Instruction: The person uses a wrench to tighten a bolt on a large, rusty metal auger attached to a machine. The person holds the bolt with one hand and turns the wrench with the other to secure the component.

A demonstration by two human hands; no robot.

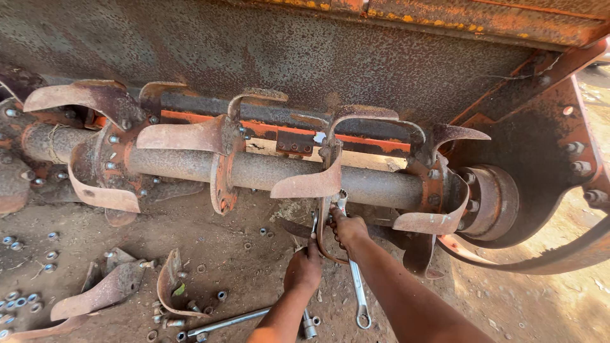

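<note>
Spanner (341, 202) sits on bolt at blade flange under rusty tiller shaft (279, 171), right hand (348, 230) closed around its handle. Left hand (304, 270) just beside, gripping second tool (314, 223) pressed up against same flange. Curved blades (184, 134) ring shaft. On dirt ground (241, 254): loose blades (105, 292), scattered nuts (25, 302), another spanner (359, 298), long socket wrench (229, 322).

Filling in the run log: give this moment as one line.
left hand: on wrench | right hand: on spanner at blade flange | rotor shaft: rusty | loose blades: on ground
</note>
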